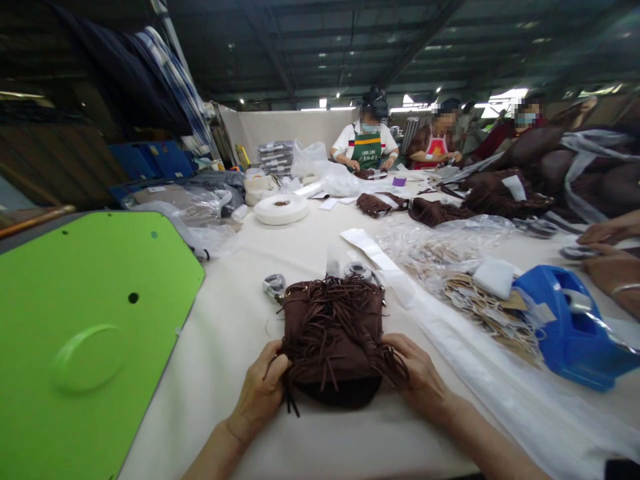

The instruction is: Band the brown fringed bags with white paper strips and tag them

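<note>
A small brown suede bag with long fringe (333, 333) lies on the cream table (240, 333) right in front of me. My left hand (261, 390) grips its near left edge, fingers curled over the fringe. My right hand (419, 375) holds the near right edge the same way. Behind the bag lie two silvery metal fittings (274, 285) and a clear wrapper.
A bright green board (85, 320) covers the left side. A blue tape dispenser (570, 327), paper tags in plastic and a long white strip (450, 327) lie right. A white tape roll (281, 209) and more brown bags sit farther back. Other people work at the far end and right.
</note>
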`<state>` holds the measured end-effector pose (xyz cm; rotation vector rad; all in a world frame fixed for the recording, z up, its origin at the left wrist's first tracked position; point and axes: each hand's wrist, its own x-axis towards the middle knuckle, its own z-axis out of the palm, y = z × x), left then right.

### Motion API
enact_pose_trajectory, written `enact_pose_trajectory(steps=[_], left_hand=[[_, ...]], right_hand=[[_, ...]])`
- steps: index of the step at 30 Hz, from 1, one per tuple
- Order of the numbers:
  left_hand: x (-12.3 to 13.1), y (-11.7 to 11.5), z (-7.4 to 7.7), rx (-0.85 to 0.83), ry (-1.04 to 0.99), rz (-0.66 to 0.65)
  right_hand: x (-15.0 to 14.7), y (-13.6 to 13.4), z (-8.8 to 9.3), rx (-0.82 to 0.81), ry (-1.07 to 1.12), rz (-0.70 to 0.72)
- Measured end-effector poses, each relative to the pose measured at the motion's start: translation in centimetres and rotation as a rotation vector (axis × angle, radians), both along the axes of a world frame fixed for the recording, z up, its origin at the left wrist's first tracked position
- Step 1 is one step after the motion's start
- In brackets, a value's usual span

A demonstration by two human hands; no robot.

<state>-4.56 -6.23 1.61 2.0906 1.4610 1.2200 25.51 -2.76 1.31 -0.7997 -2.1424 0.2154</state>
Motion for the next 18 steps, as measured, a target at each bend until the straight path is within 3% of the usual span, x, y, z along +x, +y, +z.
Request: enact_pose_trajectory(steps=[8, 12, 15, 18], left_hand=[[1.3, 0.3, -0.1, -0.179, -0.214, 0.119], [2.1, -0.1, 0.3, -0.311, -0.636, 0.306], [2.2, -0.4, 1.3, -0.424, -0.81, 0.393], [1.9, -0.6, 1.9, -0.398, -0.743, 0.473]], right_hand=[[-1.0, -0.3, 0.1, -0.439, 0.209, -0.147], [-1.1, -0.5, -0.2, -0.63, 0.425, -0.24], [-1.1, -0.5, 0.5, -0.718, 0.522, -0.159], [-1.3, -0.6, 2.3, -0.786, 0.506, -0.002]])
